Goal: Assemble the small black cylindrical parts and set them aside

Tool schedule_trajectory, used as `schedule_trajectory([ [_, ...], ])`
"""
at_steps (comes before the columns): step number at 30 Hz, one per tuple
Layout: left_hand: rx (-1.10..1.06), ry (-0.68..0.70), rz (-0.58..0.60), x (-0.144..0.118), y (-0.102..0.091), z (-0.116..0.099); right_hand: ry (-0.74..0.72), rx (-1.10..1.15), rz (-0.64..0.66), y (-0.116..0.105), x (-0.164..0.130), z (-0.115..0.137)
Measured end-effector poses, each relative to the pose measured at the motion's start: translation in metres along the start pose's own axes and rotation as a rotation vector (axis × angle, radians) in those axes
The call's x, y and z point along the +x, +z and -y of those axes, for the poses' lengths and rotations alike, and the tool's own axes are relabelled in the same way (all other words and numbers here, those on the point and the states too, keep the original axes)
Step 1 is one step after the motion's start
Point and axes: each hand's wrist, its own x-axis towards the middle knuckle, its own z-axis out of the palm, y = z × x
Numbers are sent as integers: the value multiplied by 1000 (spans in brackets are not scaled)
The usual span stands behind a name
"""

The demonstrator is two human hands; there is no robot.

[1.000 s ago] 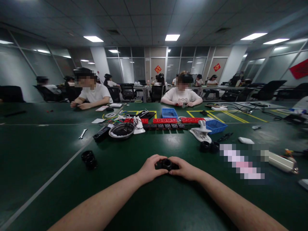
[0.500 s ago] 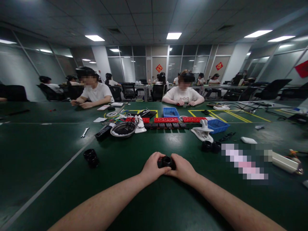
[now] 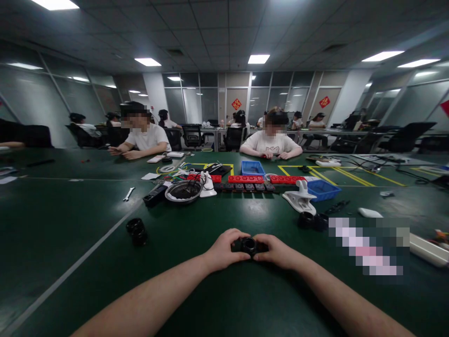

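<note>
A small black ring-shaped part [image 3: 249, 245] sits between my two hands just above the green table [image 3: 228, 299]. My left hand [image 3: 221, 249] grips its left side with fingers curled over the top. My right hand [image 3: 277, 251] grips its right side. The part's open round centre faces up toward me. Both forearms reach in from the bottom edge.
Two stacked black rings [image 3: 136, 231] lie to the left, two more [image 3: 311, 220] to the right. Farther back are a round metal dish [image 3: 183, 191], red and black power strips [image 3: 245, 181], blue bins [image 3: 322, 189], a white clamp [image 3: 300, 198] and a wrench [image 3: 128, 193]. People sit across the table.
My hands stay shut on the black part, which dropped slightly lower and closer to the table after being lifted a little. The view shifted a bit to the left.
</note>
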Motion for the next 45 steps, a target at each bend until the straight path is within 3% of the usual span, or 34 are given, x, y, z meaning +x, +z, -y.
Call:
schedule_trajectory([
  [4, 12, -94, -38, 0, 5, -3, 45, -50, -83, 8, 2, -1],
  [9, 49, -204, -205, 0, 16, -1, 170, -324, -287, 25, 7, 6],
  [12, 53, -207, -232, 1, 17, 1, 194, -452, -332, 31, 8, 10],
  [16, 37, -161, -166, 1, 12, 1, 137, -397, -294, 25, 3, 10],
  [21, -7, -65, -44, 0, 5, 0, -73, -163, -148, 9, -3, 8],
  [26, 3, -61, -18, 0, 3, -1, -41, -51, -1, 2, 0, 4],
  [31, 20, -108, -32, 0, 6, -2, 39, -49, -58, 7, 2, 2],
  [38, 29, -205, -210, 0, 19, 2, 155, -439, -319, 30, 6, 8],
  [41, 44, -208, -219, 1, 19, 1, 151, -484, -333, 33, 6, 11],
  [45, 41, -129, -145, 1, 12, -1, 39, -332, -273, 22, 1, 12],
])
